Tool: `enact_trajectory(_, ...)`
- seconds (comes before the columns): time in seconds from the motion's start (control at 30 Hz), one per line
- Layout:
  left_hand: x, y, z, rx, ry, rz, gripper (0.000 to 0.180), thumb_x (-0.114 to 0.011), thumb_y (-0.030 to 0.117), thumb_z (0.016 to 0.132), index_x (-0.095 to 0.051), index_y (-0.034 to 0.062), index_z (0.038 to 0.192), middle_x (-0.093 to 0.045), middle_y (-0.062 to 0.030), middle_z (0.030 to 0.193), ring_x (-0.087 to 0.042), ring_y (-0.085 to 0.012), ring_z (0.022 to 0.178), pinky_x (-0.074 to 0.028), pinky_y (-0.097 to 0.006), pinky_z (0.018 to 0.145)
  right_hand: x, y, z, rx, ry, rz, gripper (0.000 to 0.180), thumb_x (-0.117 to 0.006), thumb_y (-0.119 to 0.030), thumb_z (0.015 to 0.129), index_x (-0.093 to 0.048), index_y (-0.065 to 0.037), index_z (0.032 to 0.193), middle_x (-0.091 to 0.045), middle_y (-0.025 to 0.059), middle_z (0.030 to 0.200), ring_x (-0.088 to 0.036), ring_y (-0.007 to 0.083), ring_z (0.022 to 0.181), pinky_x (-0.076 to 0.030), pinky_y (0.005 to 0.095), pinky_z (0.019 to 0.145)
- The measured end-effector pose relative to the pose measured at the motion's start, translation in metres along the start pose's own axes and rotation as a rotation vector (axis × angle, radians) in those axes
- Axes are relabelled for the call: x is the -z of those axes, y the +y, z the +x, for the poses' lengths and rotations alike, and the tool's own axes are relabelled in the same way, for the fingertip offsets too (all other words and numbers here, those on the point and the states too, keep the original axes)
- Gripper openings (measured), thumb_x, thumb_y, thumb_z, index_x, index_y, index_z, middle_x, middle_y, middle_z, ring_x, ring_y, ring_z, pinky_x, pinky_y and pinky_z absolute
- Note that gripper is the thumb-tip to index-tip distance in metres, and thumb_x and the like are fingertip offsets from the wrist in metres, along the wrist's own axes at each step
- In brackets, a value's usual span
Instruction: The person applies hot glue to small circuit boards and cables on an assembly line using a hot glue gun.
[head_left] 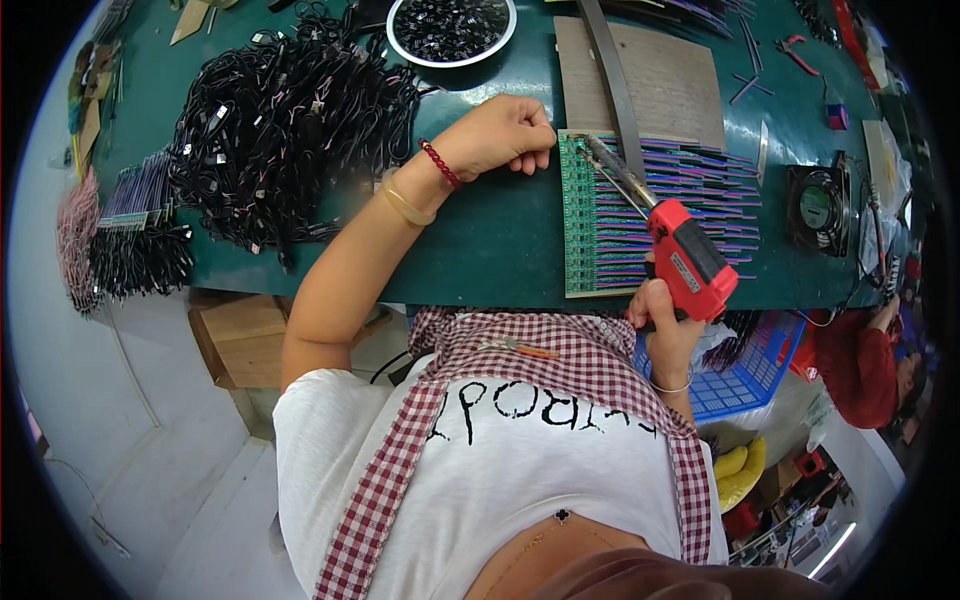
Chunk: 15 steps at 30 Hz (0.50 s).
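Observation:
My right hand (665, 318) grips a red and black soldering gun (690, 262) by its handle. Its metal tip reaches the top of a green circuit board panel (579, 225), which carries a column of small parts. Rows of blue, pink and black wires (690, 220) run rightward from the panel. Just left of the panel's top corner, my left hand (515, 135) is closed with curled fingers. Whatever it pinches, if anything, is hidden or too small to name.
A heap of black cables (290, 130) lies on the green table (490, 250), left of my arm. Behind stands a white bowl (400, 45) of small black parts. A grey metal strip (612, 75) crosses a wooden board (680, 80). A small fan (818, 208) sits right.

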<state>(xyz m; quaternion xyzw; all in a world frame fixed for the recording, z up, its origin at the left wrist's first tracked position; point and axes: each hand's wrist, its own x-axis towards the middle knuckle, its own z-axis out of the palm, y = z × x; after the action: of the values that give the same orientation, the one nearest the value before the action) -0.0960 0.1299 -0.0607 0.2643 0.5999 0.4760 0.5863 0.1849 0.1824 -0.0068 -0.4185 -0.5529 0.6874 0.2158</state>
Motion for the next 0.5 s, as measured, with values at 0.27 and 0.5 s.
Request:
enact_trajectory(0.27, -0.0012, 0.0007, -0.0020, -0.007, 0.002, 0.016, 0.012, -0.056, 0.013, 0.085, -0.053, 0.0056, 0.076, -0.062, -0.0043, 0.067, -0.054, -0.0056, 0.055, -0.041, -0.017, 0.049, 0.0017, 0.0014, 0.0025, -0.005, -0.039, -0.006, 0.016, -0.063, -0.011, 0.086, -0.056, 0.002, 0.093, -0.054, 0.0018, 0.061, -0.051, 0.0090, 0.051, -0.040, 0.0233, 0.048)
enact_trajectory(0.5, -0.0025, -0.0001, -0.0021, -0.014, 0.019, 0.003, 0.013, -0.056, 0.012, 0.085, -0.052, 0.0060, 0.075, -0.062, -0.0043, 0.067, -0.054, -0.0057, 0.055, -0.041, -0.017, 0.049, 0.0011, 0.0031, 0.0013, -0.006, -0.050, 0.014, 0.014, -0.062, -0.008, 0.086, -0.056, 0.002, 0.093, -0.054, 0.0021, 0.062, -0.051, 0.0087, 0.051, -0.041, 0.0233, 0.048)
